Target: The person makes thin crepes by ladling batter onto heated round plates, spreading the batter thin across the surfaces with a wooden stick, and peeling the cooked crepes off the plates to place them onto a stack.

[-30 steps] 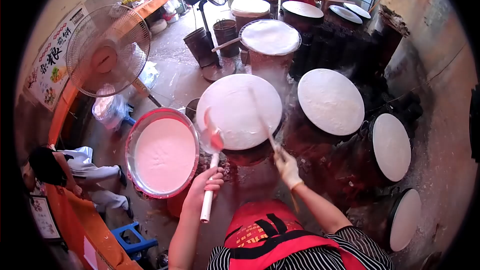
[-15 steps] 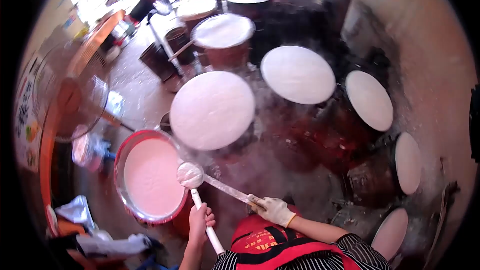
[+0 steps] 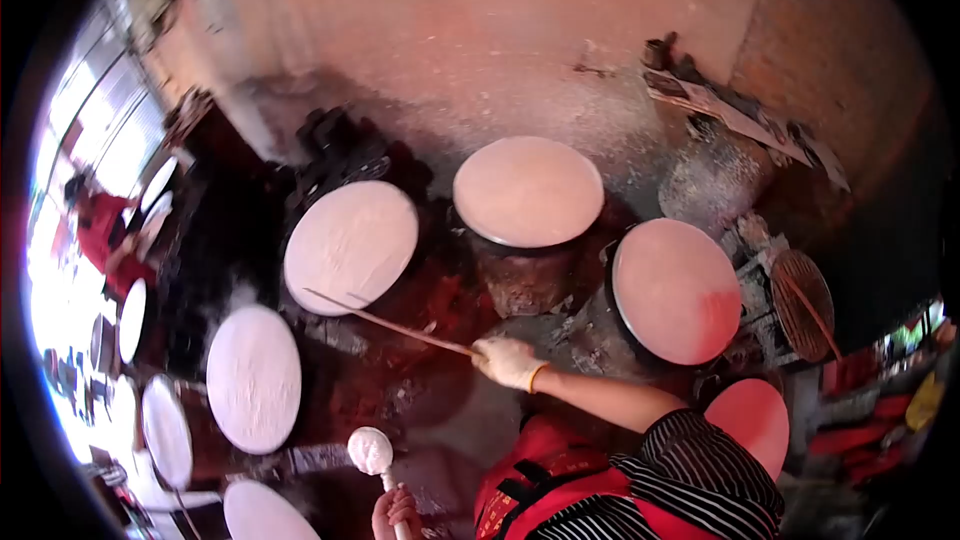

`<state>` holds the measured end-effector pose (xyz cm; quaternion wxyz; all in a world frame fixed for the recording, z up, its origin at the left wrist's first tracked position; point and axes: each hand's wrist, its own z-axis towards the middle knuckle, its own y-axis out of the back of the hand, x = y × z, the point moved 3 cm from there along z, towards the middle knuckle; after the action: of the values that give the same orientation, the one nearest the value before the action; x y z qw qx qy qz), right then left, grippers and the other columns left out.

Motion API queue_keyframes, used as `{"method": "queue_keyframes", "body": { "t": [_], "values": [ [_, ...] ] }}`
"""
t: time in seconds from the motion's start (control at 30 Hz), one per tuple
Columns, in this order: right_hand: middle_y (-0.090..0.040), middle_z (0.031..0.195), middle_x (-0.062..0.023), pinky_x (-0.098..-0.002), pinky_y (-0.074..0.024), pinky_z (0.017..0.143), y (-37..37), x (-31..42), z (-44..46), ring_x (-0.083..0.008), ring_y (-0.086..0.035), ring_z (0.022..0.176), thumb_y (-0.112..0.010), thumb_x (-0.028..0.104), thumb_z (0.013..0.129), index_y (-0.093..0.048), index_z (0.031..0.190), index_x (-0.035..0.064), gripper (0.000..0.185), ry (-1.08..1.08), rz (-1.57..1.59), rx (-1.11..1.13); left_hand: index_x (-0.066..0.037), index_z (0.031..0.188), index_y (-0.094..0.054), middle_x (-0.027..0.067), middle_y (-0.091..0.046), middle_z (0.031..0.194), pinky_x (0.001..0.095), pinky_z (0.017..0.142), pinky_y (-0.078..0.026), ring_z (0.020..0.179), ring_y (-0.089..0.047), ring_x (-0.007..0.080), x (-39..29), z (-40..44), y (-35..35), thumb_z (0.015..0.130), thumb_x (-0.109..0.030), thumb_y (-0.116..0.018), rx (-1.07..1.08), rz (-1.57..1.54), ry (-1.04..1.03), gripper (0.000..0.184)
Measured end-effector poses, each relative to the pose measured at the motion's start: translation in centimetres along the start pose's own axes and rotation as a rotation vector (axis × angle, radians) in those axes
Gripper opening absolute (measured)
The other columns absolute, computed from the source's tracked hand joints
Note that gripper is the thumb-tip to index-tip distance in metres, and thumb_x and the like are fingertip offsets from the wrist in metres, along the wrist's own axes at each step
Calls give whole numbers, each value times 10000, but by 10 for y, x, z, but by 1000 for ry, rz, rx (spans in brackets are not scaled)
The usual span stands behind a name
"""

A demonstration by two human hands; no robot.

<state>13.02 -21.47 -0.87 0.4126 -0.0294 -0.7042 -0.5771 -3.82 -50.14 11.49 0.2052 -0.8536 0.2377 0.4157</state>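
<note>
In my gloved right hand (image 3: 510,363) is a long thin stick (image 3: 425,336), the fingers wrapped round one end. Its far end reaches over the lower edge of a round white-covered pan (image 3: 352,245); whether it touches the surface I cannot tell. My bare left hand (image 3: 398,510), at the bottom edge, grips the pale handle of a ladle (image 3: 372,450). White stuff fills or coats the ladle's round bowl. Beyond my right hand stand two more round white-topped pans, one at the back (image 3: 528,192) and one to the right (image 3: 676,290).
More white rounds stand on the left (image 3: 254,380), at lower left (image 3: 268,514) and by my right elbow (image 3: 748,425). A woven round lid (image 3: 802,305) with a stick leans at right. Soot-dark stoves lie between the pans. Another person (image 3: 105,235) in red is at far left.
My view has swung to the right, and the big tub of white liquid is out of sight. The ladle and stick, crossing before, are now apart, the stick extended over a pan.
</note>
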Motion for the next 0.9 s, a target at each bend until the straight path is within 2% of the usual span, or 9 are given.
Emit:
{"method": "queue_keyframes", "body": {
  "t": [0.1,0.23,0.3,0.4,0.5,0.63,0.67,0.83,0.9],
  "values": [
    [-625,876,-169,-449,-513,642,65,-68,41,-332,-637,752,-522,268,872,-582,920,64,218,-149,-274,-44,62,1124,-462,35,-455,742,194,501,-432,564,-449,83,-7,51,-61,967,-114,-403,172,-505,533,242],
    [-615,971,-171,-362,-504,501,106,-118,104,-226,-622,657,-544,417,890,-492,1113,38,443,-94,-486,-155,40,1100,-464,34,-418,717,215,470,-390,554,-408,96,-23,98,-137,959,-79,-411,208,-469,579,192],
    [-578,1092,-183,-281,-434,403,113,-119,137,-141,-594,646,-559,527,857,-295,1386,18,781,-135,-585,-74,23,1048,-469,29,-409,708,199,419,-344,528,-379,83,-8,145,-153,954,-85,-434,283,-561,667,147],
    [-562,1091,-202,-294,-434,417,117,-106,180,-168,-568,656,-587,525,835,-145,1461,-11,935,-88,-598,-103,22,1008,-474,30,-407,712,183,373,-308,512,-357,74,-21,184,-191,948,-86,-450,420,-670,791,126],
    [-571,1067,-199,-341,-510,528,116,-102,217,-204,-598,724,-619,449,815,-314,1383,-35,806,-159,-575,-69,50,1045,-476,43,-430,732,184,380,-335,523,-367,82,-61,192,-245,947,-79,-426,456,-586,790,169],
    [-639,940,-141,-387,-529,514,88,-129,242,-239,-658,757,-552,312,850,-467,1234,26,486,-154,-472,-154,53,1081,-474,48,-452,741,188,399,-352,540,-392,84,-80,232,-280,950,-76,-419,599,-490,807,192],
    [-635,906,-121,-441,-515,571,105,-120,237,-292,-654,712,-595,306,813,-587,985,85,281,-203,-386,-221,55,1095,-475,49,-461,746,190,409,-360,551,-407,84,-83,240,-291,952,-74,-415,648,-476,825,201],
    [-636,734,-187,-473,-488,609,193,-167,234,-341,-648,711,-510,410,897,-651,847,87,356,-432,-83,-518,34,1067,-471,4,-396,692,163,371,-288,506,-337,60,-91,276,-339,926,-48,-461,598,-106,643,163],
    [-651,747,-156,-422,-473,608,263,-201,203,-268,-635,657,-569,305,870,-671,877,95,233,-558,-21,-702,31,1064,-476,3,-391,687,163,368,-285,502,-332,57,-88,296,-359,921,-41,-460,705,-99,679,160]
  ]
}}
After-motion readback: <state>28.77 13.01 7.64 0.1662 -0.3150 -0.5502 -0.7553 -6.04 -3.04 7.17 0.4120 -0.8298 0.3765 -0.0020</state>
